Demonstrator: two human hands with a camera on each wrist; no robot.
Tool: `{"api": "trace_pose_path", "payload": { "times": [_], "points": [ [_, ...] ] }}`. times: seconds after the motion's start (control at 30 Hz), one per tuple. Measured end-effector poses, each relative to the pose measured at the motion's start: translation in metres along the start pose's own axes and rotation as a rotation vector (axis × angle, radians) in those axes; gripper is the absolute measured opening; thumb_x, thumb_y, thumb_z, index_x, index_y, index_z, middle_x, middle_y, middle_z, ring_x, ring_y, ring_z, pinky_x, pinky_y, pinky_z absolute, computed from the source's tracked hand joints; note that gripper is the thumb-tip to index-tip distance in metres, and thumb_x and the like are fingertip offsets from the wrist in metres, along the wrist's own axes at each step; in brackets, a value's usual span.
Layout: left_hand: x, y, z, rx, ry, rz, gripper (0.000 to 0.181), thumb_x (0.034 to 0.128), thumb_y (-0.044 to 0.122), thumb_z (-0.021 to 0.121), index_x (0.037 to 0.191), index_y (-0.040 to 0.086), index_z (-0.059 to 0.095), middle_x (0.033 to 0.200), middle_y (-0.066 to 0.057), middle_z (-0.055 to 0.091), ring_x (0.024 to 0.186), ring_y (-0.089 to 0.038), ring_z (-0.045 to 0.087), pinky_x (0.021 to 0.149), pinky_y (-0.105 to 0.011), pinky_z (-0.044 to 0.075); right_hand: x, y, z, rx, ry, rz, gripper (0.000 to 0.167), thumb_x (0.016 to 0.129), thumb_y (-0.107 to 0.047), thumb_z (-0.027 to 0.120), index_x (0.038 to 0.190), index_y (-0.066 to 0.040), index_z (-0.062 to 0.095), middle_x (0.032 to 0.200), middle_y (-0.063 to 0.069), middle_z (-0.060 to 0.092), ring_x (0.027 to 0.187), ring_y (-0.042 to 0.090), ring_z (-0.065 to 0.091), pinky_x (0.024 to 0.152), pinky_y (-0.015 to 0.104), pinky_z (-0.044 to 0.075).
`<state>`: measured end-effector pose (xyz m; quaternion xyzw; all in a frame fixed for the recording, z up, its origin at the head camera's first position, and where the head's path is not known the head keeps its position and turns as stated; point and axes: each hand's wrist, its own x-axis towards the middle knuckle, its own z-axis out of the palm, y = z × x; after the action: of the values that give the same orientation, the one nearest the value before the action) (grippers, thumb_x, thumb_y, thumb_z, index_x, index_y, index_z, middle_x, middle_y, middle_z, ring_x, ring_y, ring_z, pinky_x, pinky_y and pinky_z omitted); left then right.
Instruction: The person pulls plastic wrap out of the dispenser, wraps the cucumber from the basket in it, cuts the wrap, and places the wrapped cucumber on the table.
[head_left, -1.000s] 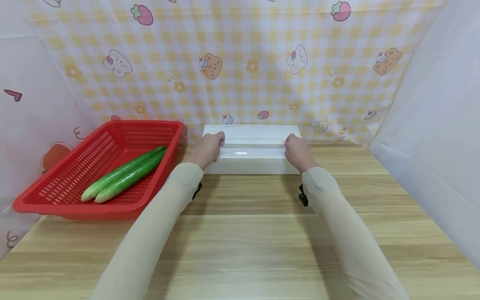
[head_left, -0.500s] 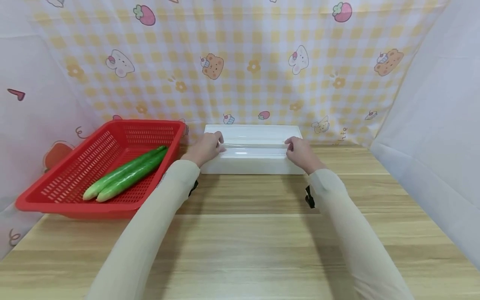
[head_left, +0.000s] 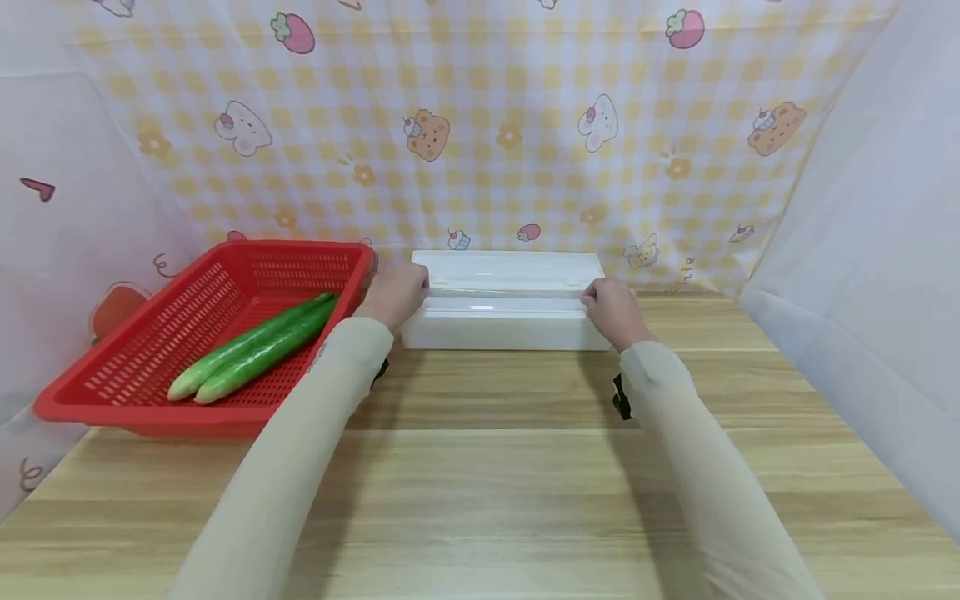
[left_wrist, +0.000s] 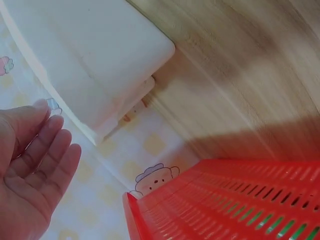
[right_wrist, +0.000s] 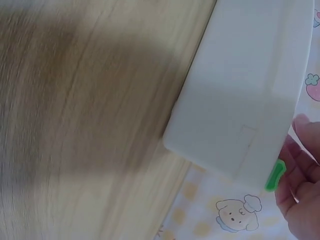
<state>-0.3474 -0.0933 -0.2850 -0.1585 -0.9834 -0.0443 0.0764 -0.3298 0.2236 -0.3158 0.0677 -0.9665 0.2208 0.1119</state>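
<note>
A long white cling film dispenser (head_left: 510, 332) lies at the back of the table. Clear cling film (head_left: 495, 292) shows as a shiny line across its top. At the dispenser's left end my left hand (head_left: 396, 293) pinches the film's edge with thumb and forefinger, though the film itself hardly shows there. In the left wrist view, the other fingers of that hand are gently bent. At the right end my right hand (head_left: 615, 310) pinches the other side, fingers curled. Beside those fingers, in the right wrist view, a green piece (right_wrist: 275, 176) sticks out from the dispenser's end.
A red slotted basket (head_left: 187, 421) stands at the left, close to my left forearm. Two green cucumbers (head_left: 258, 348) lie in it. Behind the dispenser hangs a yellow checked cloth (head_left: 480, 183). The wooden table (head_left: 487, 492) stretches out in front.
Both hands loosened their fingers half a second ago and have closed them again. The left hand has shifted left and the right hand slightly right, towards the dispenser's ends.
</note>
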Motion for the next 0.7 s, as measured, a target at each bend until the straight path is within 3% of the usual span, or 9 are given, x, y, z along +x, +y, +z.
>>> {"api": "trace_pose_path", "payload": {
  "times": [0.23,0.47,0.7],
  "points": [
    [0.002,-0.003,-0.003,0.007,-0.030,0.002,0.019,0.0902,0.015,0.059,0.106,0.005,0.064,0.098,-0.012,0.067,0.082,-0.025,0.058,0.082,-0.037,0.051,-0.004,-0.001,-0.001,-0.064,0.050,0.009,0.019,0.095,-0.008,0.047,0.104,0.006,0.058,0.097,0.022,0.065,0.091,0.036,0.061,0.092,0.052,0.035],
    [0.002,-0.006,-0.010,-0.033,-0.064,-0.015,0.022,0.0897,0.013,0.060,0.109,0.004,0.062,0.102,-0.013,0.066,0.085,-0.025,0.058,0.085,-0.038,0.050,-0.001,0.000,-0.006,0.030,0.058,-0.015,0.018,0.096,-0.004,0.044,0.103,0.009,0.054,0.096,0.025,0.061,0.085,0.035,0.061,0.076,0.041,0.051],
    [0.000,-0.009,-0.017,-0.018,-0.056,-0.015,0.020,0.0892,0.014,0.061,0.107,0.006,0.062,0.098,-0.011,0.065,0.084,-0.024,0.056,0.084,-0.036,0.049,0.002,0.000,-0.012,0.087,0.048,-0.018,0.020,0.097,-0.004,0.042,0.106,0.010,0.053,0.102,0.026,0.060,0.092,0.037,0.060,0.080,0.042,0.051]
  ]
}}
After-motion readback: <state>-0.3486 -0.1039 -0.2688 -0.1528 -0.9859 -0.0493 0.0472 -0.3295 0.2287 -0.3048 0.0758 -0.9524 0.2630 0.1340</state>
